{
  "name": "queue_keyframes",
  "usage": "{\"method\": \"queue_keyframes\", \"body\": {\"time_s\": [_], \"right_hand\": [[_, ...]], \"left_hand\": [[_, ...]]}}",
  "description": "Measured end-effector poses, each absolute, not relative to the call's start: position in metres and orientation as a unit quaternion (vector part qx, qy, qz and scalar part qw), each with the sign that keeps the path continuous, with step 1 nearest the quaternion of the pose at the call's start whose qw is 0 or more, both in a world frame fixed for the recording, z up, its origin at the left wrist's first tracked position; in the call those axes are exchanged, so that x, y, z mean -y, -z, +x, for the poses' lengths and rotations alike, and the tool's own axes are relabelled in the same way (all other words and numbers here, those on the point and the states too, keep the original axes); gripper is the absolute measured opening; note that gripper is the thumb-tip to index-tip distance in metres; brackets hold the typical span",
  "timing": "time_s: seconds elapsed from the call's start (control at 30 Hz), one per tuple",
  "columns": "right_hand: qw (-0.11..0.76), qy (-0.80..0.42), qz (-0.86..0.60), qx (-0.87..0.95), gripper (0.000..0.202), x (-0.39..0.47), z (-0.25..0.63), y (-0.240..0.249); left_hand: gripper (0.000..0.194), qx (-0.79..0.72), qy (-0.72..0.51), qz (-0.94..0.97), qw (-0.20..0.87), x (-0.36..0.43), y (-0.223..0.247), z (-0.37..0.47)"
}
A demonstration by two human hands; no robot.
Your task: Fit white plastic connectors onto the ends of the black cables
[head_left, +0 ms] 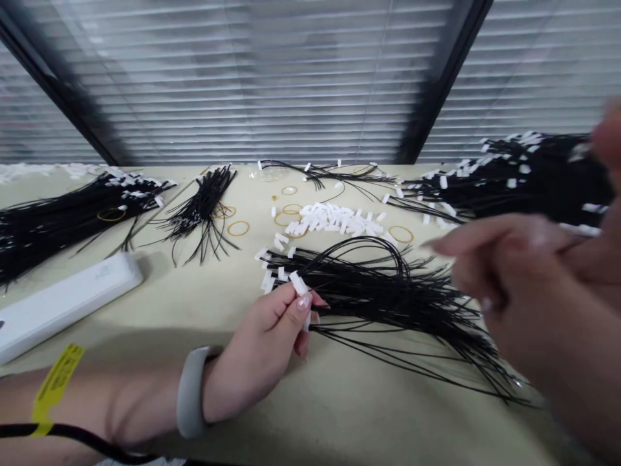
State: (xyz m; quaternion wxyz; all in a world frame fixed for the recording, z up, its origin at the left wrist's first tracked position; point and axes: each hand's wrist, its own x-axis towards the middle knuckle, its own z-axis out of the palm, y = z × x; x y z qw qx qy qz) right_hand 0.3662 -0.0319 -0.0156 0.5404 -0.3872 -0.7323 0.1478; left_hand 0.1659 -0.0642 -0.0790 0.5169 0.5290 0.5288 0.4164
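Observation:
My left hand (264,333) pinches a white plastic connector (299,285) between thumb and fingertips. Thin black wires run rightward from this spot, beside a loose bundle of black wires (359,291) that lies on the table with white connectors at its left end. At the right, close to the camera, my right hand (543,304) is raised and blurred. Its fingers look apart, one pointing left, and nothing shows between them. Beyond the bundle lies a heap of small white connectors (339,219).
A thick wire bundle (53,210) and a smaller one (204,200) lie left; another large pile (524,178) is at the back right. Rubber bands (238,228) are scattered mid-table. A white elongated box (68,301) sits at the left. Windows with blinds (252,77) stand behind.

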Motion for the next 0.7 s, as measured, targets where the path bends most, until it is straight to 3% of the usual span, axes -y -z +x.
{"method": "queue_keyframes", "body": {"time_s": [0.07,0.2,0.7], "right_hand": [[0.503,-0.169,-0.377,0.759,0.043,0.035,0.362,0.02],[0.364,-0.129,-0.364,0.848,0.01,0.035,0.356,0.026],[0.25,-0.057,-0.395,0.882,0.025,0.045,0.343,0.04]], "left_hand": [[0.025,-0.52,-0.416,0.537,0.517,0.064,0.079,0.166],[0.026,-0.525,-0.4,0.553,0.509,0.065,0.077,0.165],[0.028,-0.488,-0.349,0.671,0.436,0.072,0.074,0.163]]}}
